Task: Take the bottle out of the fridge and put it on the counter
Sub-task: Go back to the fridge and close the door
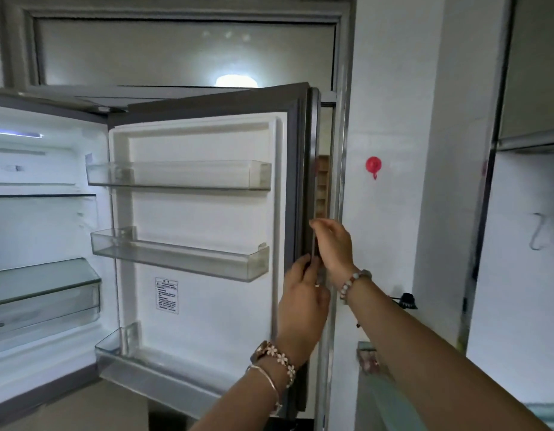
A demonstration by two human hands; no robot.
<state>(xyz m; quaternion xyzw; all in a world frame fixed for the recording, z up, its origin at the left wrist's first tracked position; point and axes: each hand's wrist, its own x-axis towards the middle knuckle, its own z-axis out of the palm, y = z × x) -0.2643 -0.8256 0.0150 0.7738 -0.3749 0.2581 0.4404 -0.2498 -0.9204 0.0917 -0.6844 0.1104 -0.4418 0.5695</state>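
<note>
Nearest the camera, both hands grip the outer edge of the fridge door (pixel 195 231): the left hand (pixel 302 301) curls around it, and the right hand (pixel 331 244) pinches it just above (fingers closed on the edge). Beyond, the door shelves (pixel 179 175) stand empty. No bottle shows; it presumably lies leftward, inside the fridge (pixel 42 219), nearer the left hand.

My view is dim and soft overall, with cold white light spilling from the fridge interior (pixel 36 213) at left. A ceiling lamp's glare (pixel 237 80) reflects at upper centre, and straight lines bow near the edges.
</note>
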